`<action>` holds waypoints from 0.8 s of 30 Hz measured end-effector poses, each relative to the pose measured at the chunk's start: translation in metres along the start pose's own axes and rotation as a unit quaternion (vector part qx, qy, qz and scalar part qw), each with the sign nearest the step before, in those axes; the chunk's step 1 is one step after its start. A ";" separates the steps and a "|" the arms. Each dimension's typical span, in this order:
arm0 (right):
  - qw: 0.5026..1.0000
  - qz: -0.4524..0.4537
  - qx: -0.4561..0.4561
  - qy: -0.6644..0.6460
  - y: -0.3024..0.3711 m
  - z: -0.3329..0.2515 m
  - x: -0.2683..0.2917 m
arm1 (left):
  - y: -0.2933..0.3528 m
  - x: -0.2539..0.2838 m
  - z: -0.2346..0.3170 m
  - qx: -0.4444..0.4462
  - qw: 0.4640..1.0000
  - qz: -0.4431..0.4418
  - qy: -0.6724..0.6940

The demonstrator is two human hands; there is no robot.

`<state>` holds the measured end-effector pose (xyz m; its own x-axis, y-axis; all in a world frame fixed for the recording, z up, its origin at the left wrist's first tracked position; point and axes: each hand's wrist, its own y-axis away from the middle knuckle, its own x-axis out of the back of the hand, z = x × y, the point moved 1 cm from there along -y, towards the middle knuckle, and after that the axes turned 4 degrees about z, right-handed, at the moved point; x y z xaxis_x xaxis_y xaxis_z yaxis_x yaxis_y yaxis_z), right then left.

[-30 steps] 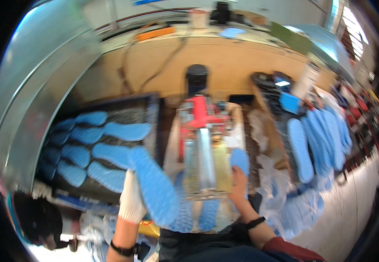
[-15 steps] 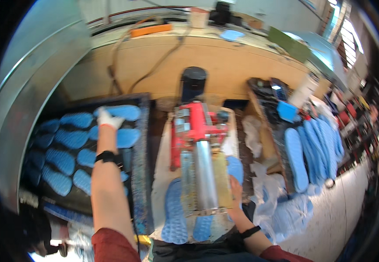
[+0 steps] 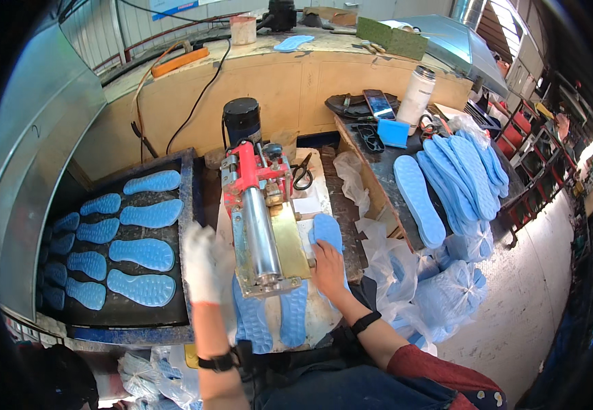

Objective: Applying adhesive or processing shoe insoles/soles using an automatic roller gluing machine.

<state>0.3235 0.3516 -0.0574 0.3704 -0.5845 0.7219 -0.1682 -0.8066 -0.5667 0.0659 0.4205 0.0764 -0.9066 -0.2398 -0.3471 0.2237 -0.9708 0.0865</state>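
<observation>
My left hand (image 3: 203, 263), in a white glove, is smeared by motion just left of the red roller machine (image 3: 259, 215); its fingers are blurred and I see nothing clearly held. My bare right hand (image 3: 328, 273) grips a blue insole (image 3: 328, 231) at the machine's right side, fingers bent over it. Two more insoles, a left one (image 3: 252, 324) and a right one (image 3: 294, 318), stick out toward me from under the metal roller's front. Several blue bumpy insoles lie in rows on the black, blue-rimmed conveyor tray (image 3: 188, 205) at the left.
Scissors (image 3: 303, 172) lie behind the machine. On the right-hand table (image 3: 378, 167) are stacked insoles (image 3: 464, 178), a phone (image 3: 379, 104), a white bottle (image 3: 416, 96) and a blue box (image 3: 393, 133). Bagged insoles (image 3: 450, 290) sit below it. A metal hood (image 3: 50, 116) stands over the tray's far left.
My left hand has left the insole at the tray's far side and come back right, beside the machine. My right hand stays on its insole. The whole view has shifted.
</observation>
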 end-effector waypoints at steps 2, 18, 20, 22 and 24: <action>0.999 0.002 0.014 -0.039 0.003 -0.016 -0.004 | -0.009 0.079 -0.098 -0.076 0.937 0.039 -0.338; 0.999 -0.010 -0.022 -0.027 0.003 0.002 -0.009 | 0.062 0.035 -0.098 0.018 0.702 -0.001 -0.712; 0.999 -0.010 -0.022 -0.032 0.005 0.003 -0.008 | 0.057 0.040 -0.097 0.019 0.748 -0.068 -0.660; 0.999 -0.007 -0.024 -0.033 0.004 0.003 -0.008 | 0.058 0.041 -0.097 0.001 0.746 -0.068 -0.663; 0.999 0.000 -0.020 -0.030 0.005 0.006 -0.006 | 0.059 0.030 -0.091 -0.016 0.744 -0.074 -0.664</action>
<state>0.3258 0.3515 -0.0675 0.4246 -0.5792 0.6959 -0.2040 -0.8100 -0.5497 0.0840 0.3562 -0.0144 -0.4712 0.0617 0.8799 0.0745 -0.9912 0.1094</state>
